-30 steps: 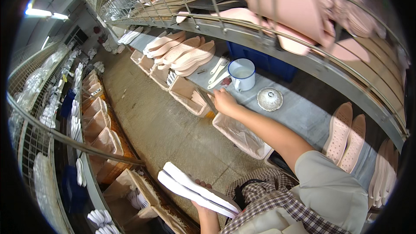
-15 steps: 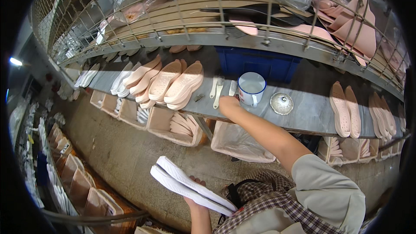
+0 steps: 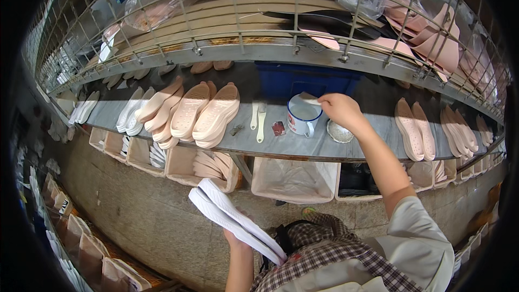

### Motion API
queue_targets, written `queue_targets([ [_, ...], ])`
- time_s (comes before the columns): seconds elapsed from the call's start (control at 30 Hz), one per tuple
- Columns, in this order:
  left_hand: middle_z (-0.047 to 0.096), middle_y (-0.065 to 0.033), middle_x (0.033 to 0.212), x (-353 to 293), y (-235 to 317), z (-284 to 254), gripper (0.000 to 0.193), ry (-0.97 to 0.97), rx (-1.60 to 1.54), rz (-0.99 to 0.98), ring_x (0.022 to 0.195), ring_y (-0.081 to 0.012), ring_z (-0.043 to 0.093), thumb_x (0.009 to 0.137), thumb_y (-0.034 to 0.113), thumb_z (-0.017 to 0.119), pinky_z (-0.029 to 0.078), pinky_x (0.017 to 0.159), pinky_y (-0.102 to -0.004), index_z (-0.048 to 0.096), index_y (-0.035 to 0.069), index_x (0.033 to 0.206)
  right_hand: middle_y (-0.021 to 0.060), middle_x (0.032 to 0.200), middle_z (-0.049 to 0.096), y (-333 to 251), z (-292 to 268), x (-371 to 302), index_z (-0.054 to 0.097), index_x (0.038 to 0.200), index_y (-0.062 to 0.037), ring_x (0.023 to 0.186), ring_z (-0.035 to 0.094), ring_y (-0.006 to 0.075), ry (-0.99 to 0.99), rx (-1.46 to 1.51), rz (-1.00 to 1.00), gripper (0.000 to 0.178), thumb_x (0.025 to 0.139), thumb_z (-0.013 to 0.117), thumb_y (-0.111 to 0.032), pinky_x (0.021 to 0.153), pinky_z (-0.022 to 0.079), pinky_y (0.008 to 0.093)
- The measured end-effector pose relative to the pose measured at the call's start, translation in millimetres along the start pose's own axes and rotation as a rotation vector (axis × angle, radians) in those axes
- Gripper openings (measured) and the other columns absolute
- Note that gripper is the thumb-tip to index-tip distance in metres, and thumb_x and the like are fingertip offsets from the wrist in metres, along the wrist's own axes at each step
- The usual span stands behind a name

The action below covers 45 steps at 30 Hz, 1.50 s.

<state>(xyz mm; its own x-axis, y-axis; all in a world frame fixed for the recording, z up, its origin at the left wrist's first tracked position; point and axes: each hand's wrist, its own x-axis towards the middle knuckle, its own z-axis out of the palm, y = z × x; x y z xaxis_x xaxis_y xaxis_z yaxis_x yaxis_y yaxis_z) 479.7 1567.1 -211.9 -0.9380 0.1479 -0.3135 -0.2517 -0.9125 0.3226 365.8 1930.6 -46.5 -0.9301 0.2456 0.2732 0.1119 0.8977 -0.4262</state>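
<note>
In my left hand (image 3: pixel 238 233), closed round its underside, is a pair of white shoe soles (image 3: pixel 233 217), held low in front of my body. My right hand (image 3: pixel 341 111) is shut on a brush (image 3: pixel 310 98), its pale end tilted over the mouth of a white enamel mug (image 3: pixel 299 124) with a blue rim. I cannot tell whether the bristles touch what is inside. Right below that hand sits a small silvery lid (image 3: pixel 339 131), partly covered by it. Two more pale-handled brushes (image 3: pixel 260 124) lie left of the mug, beside a small dark red patch (image 3: pixel 278 128).
Peach soles (image 3: pixel 216 113) and white soles (image 3: pixel 135 109) stand along the grey bench (image 3: pixel 238 139), with another peach pair (image 3: pixel 415 130) at right. Behind the mug is a blue crate (image 3: pixel 308 78). A wire mesh shelf (image 3: pixel 243 38) overhangs the bench. Lined baskets (image 3: pixel 294 179) sit below it.
My right hand has lifted the brush off the bench and moved it right, over the mug. The white soles stay in my left hand. The view has shifted slightly.
</note>
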Motion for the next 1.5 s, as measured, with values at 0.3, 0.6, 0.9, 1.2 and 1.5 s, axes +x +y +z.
queue_targets([
  [0.3, 0.062, -0.0114, 0.090, 5.2, -19.9, 23.1, 0.026, -0.022, 0.121, 0.047, 0.074, -0.0242, 0.056, 0.090, 0.028, 0.049, 0.046, 0.065, -0.0364, 0.059, 0.004, 0.099, 0.0114, 0.093, 0.068, 28.1, 15.7, 30.7, 0.068, 0.099, -0.0115, 0.085, 0.065, 0.0293, -0.371, -0.065, -0.007, 0.030, 0.079, 0.060, -0.033, 0.074, 0.050, 0.0378],
  [0.6, 0.058, -0.0085, 0.086, 5.3, -32.4, 43.2, 0.022, -0.028, 0.168, 0.034, 0.069, -0.0202, 0.051, 0.090, 0.027, 0.051, 0.042, 0.062, -0.0321, 0.058, 0.008, 0.098, 0.0114, 0.096, 0.068, 30.1, -3.4, 4.5, 0.064, 0.111, -0.0066, 0.087, 0.064, 0.0209, -0.136, -0.089, -0.027, 0.032, 0.089, 0.058, -0.028, 0.079, 0.048, 0.0291],
  [0.9, 0.060, -0.0086, 0.094, 5.9, -45.0, 62.6, 0.027, 0.220, 0.271, 0.107, 0.080, -0.0212, 0.060, 0.095, 0.027, 0.047, 0.050, 0.069, -0.0347, 0.054, 0.006, 0.109, 0.0063, 0.074, 0.064, -36.9, 28.1, -136.9, 0.066, 0.114, -0.0145, 0.061, 0.061, 0.0180, -0.380, 0.755, -0.710, 0.032, 0.083, 0.068, -0.020, 0.054, 0.048, 0.0298],
  [1.2, 0.061, -0.0109, 0.089, -10.5, -50.4, 63.8, 0.030, 0.313, 0.619, 0.158, 0.077, -0.0239, 0.063, 0.097, 0.029, 0.040, 0.054, 0.066, -0.0324, 0.053, 0.003, 0.107, 0.0047, 0.064, 0.059, -49.7, 20.3, -142.4, 0.067, 0.110, -0.0173, 0.050, 0.056, 0.0193, -0.383, 0.671, -0.736, 0.026, 0.085, 0.064, -0.019, 0.043, 0.042, 0.0341],
  [1.5, 0.059, -0.0079, 0.082, -18.7, -55.1, 54.7, 0.027, 0.280, 0.352, 0.000, 0.068, -0.0208, 0.060, 0.096, 0.029, 0.043, 0.052, 0.060, -0.0321, 0.054, 0.006, 0.104, 0.0055, 0.063, 0.060, -44.2, 25.7, -137.1, 0.069, 0.109, -0.0188, 0.049, 0.056, 0.0205, -0.399, 0.526, -0.759, 0.026, 0.083, 0.067, -0.018, 0.044, 0.044, 0.0325],
])
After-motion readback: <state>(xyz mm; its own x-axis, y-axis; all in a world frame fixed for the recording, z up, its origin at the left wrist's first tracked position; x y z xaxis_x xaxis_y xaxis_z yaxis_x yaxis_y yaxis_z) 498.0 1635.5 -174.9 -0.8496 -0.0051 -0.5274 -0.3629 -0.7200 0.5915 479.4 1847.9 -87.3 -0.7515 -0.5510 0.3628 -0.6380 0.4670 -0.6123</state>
